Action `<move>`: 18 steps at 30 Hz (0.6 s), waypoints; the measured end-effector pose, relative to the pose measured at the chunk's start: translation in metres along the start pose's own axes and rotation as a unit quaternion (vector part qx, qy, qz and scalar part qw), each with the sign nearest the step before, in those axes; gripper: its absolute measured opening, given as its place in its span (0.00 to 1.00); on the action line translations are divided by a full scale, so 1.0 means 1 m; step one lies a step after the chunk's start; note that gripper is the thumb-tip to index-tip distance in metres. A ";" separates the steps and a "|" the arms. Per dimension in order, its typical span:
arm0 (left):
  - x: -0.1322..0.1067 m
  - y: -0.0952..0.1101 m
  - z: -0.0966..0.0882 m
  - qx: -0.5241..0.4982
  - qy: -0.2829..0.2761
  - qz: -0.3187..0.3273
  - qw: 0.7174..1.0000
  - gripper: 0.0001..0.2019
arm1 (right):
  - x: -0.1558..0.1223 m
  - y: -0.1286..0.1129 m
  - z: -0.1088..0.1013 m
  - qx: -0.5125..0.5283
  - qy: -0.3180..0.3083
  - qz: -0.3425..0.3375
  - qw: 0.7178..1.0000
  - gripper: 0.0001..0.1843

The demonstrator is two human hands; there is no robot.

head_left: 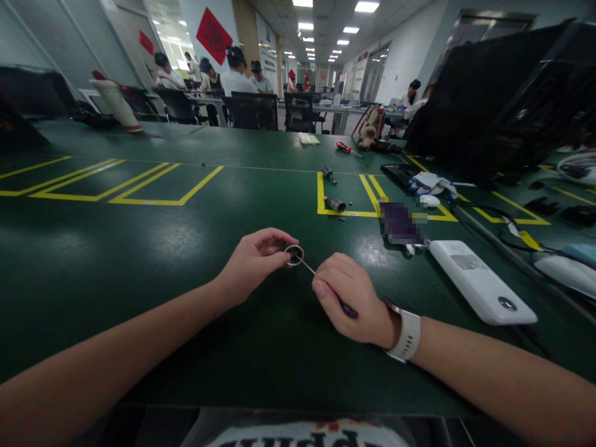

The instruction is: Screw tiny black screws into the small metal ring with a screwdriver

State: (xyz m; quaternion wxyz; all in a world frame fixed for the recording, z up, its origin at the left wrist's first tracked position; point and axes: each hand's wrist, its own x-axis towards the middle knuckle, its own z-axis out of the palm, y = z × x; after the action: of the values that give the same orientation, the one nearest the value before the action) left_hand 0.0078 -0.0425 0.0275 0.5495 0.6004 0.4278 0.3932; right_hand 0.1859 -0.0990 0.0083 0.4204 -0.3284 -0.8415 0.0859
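Observation:
Between the thumb and fingers of my left hand [258,261] is a small round metal ring-shaped part [294,255], its dark inner side turned toward my right hand. My right hand [349,295] is wrapped round a screwdriver [347,308]; the dark handle end shows below the palm. Its thin shaft points up and left, and the tip reaches the inside of the round part. Whether the tip sits in a screw, I cannot tell. Farther off on the table lie a cylindrical metal part [336,204] and another small metal part [328,174].
A white power bank [482,282] and a phone [400,222] lie to the right on the green table [153,360]. A red-handled screwdriver [347,148] rests farther back. Cables [493,248] and a large black monitor [493,105] take up the right side. Several people sit behind.

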 end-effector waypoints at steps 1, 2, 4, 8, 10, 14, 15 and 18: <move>0.000 0.000 0.000 0.005 -0.001 0.002 1.000 0.10 | 0.000 0.000 0.000 -0.002 -0.002 0.000 1.000 0.09; -0.001 0.000 0.000 0.012 -0.001 0.004 1.000 0.10 | 0.000 0.000 0.000 -0.005 -0.004 0.000 1.000 0.09; -0.002 0.000 0.001 0.028 0.001 0.012 1.000 0.10 | 0.000 0.000 0.000 -0.007 -0.008 -0.004 1.000 0.09; -0.004 0.002 0.003 0.054 0.017 0.033 0.998 0.09 | 0.000 0.000 -0.001 -0.015 -0.014 -0.013 1.000 0.10; -0.004 0.003 0.004 0.060 0.027 0.038 0.997 0.09 | 0.000 -0.001 -0.001 -0.021 -0.018 -0.015 1.000 0.10; -0.003 0.003 0.005 0.067 0.033 0.049 0.996 0.09 | 0.000 -0.001 -0.001 -0.030 -0.019 -0.023 0.999 0.10; -0.002 0.002 0.004 0.068 0.032 0.053 0.996 0.09 | 0.000 -0.002 -0.001 -0.034 -0.017 -0.024 0.999 0.10; -0.001 -0.002 0.003 0.066 0.023 0.066 0.995 0.09 | 0.001 -0.002 0.000 -0.046 -0.019 -0.024 0.998 0.11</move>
State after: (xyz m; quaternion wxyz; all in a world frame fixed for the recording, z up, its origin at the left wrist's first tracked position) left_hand 0.0101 -0.0447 0.0251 0.4710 0.6532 0.4250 0.4134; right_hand 0.1842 -0.1003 0.0097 0.3908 -0.3250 -0.8601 0.0428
